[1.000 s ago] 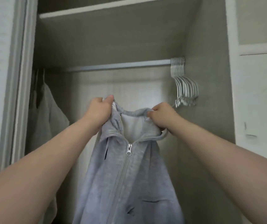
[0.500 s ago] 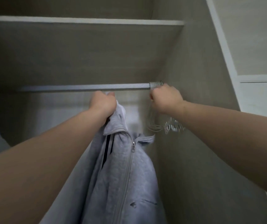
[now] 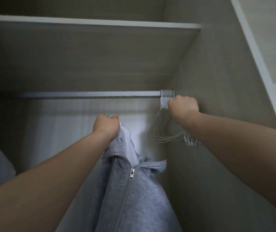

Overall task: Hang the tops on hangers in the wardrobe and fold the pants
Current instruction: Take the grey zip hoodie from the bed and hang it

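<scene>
Both my hands are up inside the wardrobe (image 3: 209, 139). My left hand (image 3: 106, 127) is squeezed tight round the collar of the grey jacket (image 3: 133, 195). The jacket hangs down from my fist, with its zip (image 3: 131, 174) pulled up near the top. My right hand (image 3: 183, 104) is curled in a fist round the necks of the white hangers (image 3: 164, 99). They hang in a bunch at the right end of the rail (image 3: 90, 94), next to the side wall. A shelf (image 3: 92, 22) sits above the rail.

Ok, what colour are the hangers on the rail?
White. The hangers are bunched at the right end of the rail. They show clearest in the head view.
</scene>
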`<control>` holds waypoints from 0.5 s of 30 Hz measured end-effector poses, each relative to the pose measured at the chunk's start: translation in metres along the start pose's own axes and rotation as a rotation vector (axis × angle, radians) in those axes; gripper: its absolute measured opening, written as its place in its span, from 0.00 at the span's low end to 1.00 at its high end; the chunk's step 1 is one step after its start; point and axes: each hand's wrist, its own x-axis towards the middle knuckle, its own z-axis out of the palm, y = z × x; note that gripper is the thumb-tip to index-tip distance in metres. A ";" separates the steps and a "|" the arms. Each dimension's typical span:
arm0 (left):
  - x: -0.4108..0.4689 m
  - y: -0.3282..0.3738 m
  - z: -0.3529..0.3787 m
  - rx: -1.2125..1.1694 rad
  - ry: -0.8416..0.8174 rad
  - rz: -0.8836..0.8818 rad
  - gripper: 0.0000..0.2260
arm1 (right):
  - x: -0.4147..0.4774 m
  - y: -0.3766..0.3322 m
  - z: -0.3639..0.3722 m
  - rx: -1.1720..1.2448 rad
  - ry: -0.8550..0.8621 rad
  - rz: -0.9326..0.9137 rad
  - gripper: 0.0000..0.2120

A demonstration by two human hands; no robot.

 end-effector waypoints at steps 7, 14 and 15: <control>-0.004 -0.013 0.000 -0.008 -0.023 -0.022 0.15 | 0.009 0.006 -0.010 0.048 0.089 0.000 0.17; -0.022 -0.028 0.004 -0.001 -0.082 -0.025 0.17 | -0.008 0.002 -0.005 -0.081 0.041 -0.170 0.17; -0.024 -0.030 0.004 -0.001 -0.091 -0.019 0.16 | -0.009 0.000 -0.005 -0.090 0.032 -0.177 0.17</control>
